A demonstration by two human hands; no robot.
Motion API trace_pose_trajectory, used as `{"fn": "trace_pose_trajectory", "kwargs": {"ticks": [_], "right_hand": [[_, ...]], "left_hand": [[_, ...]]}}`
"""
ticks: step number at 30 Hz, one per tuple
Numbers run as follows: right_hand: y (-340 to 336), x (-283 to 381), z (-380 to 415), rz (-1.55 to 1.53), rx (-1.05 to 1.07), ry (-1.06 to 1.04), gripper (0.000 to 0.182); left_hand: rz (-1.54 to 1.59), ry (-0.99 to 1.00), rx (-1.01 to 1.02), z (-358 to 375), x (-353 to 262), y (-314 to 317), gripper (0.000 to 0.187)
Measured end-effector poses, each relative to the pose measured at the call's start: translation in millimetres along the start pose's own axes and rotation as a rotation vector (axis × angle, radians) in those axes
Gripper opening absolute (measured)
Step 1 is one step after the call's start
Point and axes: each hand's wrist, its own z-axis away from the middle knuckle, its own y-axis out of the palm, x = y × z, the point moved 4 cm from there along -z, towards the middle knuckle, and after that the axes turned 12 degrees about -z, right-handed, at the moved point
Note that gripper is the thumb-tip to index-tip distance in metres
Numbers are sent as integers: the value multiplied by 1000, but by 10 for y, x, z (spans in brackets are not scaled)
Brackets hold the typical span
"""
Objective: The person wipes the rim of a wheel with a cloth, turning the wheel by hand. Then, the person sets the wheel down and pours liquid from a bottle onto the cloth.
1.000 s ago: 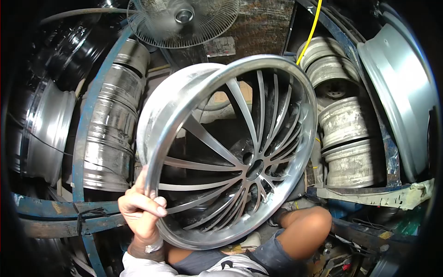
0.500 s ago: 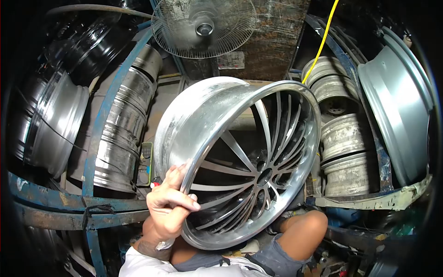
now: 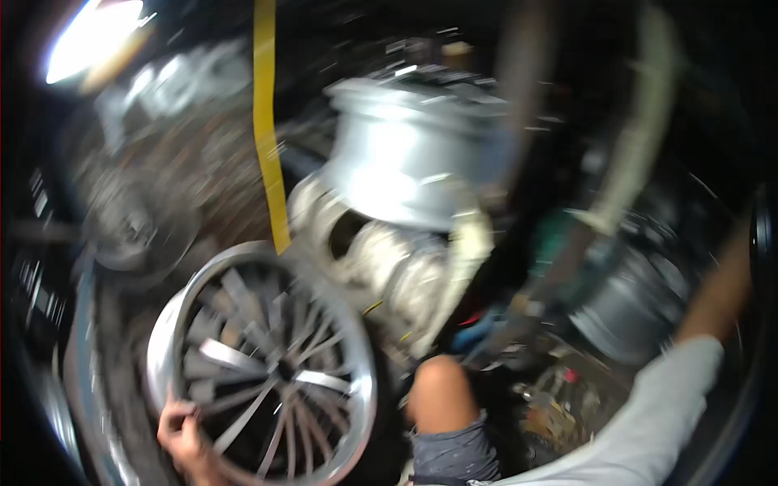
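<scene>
A multi-spoke alloy wheel rim [image 3: 362, 397] stands at lower left, tilted, with its spoked face toward me. My left hand [image 3: 185, 437] is closed on the rim's lower left edge, fingers curled over the lip. Its wrist runs down out of the frame. My right arm, in a light sleeve, stretches out to the right edge; the forearm fades into the dark there and the hand itself is out of view. The picture is smeared by motion.
A silver wheel barrel [image 3: 397, 154] sits above pale, worn rims [image 3: 389, 259] behind my knee. Another grey rim [image 3: 624, 312] lies at right, near small cluttered items [image 3: 559, 405]. A yellow strip [image 3: 266, 121] hangs down. A blurred fan [image 3: 138, 227] stands at left.
My view has swung to the right, so the wheel rim and my left hand now appear lower left. My right arm has come into view, reaching right. The left hand stays on the rim.
</scene>
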Motion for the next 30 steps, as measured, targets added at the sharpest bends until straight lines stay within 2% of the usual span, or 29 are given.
{"fn": "trace_pose_trajectory", "kwargs": {"ticks": [1, 2, 3, 5, 7, 9, 11, 13, 14, 15, 16, 18, 20, 21, 22, 23, 24, 26, 27, 29, 30], "right_hand": [[-217, 126, -446, -9, -98, -39, 34], [-323, 285, -825, -39, -188, -72, 34], [-370, 437, -1058, -75, -260, -95, 33], [-388, 662, -1212, -224, -306, -128, 33], [-310, 1372, -643, -982, -145, 42, 46], [-359, 1451, -521, -1130, -31, -81, 50], [-464, 1609, -88, -1269, -133, 264, 33], [-551, 1743, 613, -1420, -171, 370, 32], [-617, 1734, 1110, -1461, -157, 554, 32], [-715, 2033, 1659, -1502, -242, 830, 22], [-757, 2066, 2160, -1768, 221, 644, 17], [-850, 2311, 3404, -1747, 188, 902, 20], [-1068, 2631, 4540, -1308, 157, 1214, 21], [-1163, 2843, 4891, -1235, 232, 1329, 19], [-1259, 2875, 5446, -1155, 366, 1335, 19], [-1378, 2929, 5927, -1170, 502, 1418, 24], [-1481, 3008, 6451, -1158, 596, 1344, 30], [-1655, 3284, 6664, -1109, 916, 1077, 39], [-1766, 3498, 6512, -1076, 1138, 868, 43], [-1779, 3693, 6398, -1173, 1288, 1000, 44], [-1780, 3734, 6431, -1174, 1271, 976, 43]], "left_hand": [[-47, -27, 100, -29, 133, -76, 7], [-58, 104, 95, -138, 389, -217, 9], [-56, 87, 97, -198, 552, -269, 10], [-47, 71, 107, -305, 464, -145, 10], [-25, 65, 129, -394, 328, 8, 10], [12, 61, 150, -455, 282, 93, 11], [41, 69, 168, -503, 229, 142, 11], [71, 75, 173, -494, 213, 126, 11], [80, 82, 183, -495, 197, 118, 11], [94, 84, 184, -492, 197, 102, 11], [109, 86, 189, -481, 205, 79, 11], [132, 90, 190, -448, 225, 14, 12], [153, 86, 186, -368, 305, -38, 12], [154, 89, 189, -354, 329, -61, 12], [148, 92, 192, -354, 314, -85, 12], [145, 96, 193, -352, 304, -93, 12], [149, 101, 192, -339, 298, -71, 12], [158, 98, 196, -384, 322, -34, 12], [168, 103, 199, -396, 322, -8, 12], [171, 100, 199, -409, 329, 15, 13], [171, 100, 198, -416, 320, 23, 13]]}}
